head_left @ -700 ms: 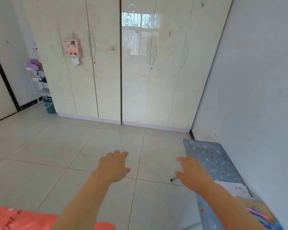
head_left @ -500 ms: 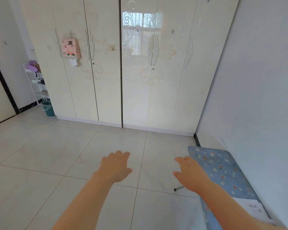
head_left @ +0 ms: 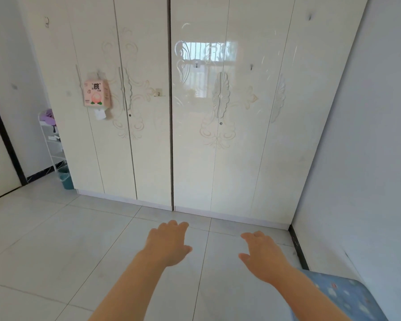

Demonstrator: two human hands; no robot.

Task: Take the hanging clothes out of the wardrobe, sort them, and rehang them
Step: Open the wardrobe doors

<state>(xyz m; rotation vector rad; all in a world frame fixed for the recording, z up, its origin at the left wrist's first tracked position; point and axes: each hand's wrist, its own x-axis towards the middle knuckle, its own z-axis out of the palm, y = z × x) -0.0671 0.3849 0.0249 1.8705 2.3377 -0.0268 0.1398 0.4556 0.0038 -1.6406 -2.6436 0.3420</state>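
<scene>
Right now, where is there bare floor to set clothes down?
Tiled floor lies bare between the closed wardrobe, the left hand and the right hand. Crowded: blue patterned surface at lower right; rack and bin beside the wardrobe's left end.

wardrobe (head_left: 148,112): glossy cream, pale scroll pattern
tissue box (head_left: 96,93): pink, with peach picture
bin (head_left: 65,177): teal
cushion (head_left: 347,297): blue, small flowers

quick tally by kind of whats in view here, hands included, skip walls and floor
hands: 2 (left hand, right hand)
wardrobe: 1
pink tissue box: 1
teal bin: 1
white rack: 1
blue patterned pad: 1
total: 7
</scene>
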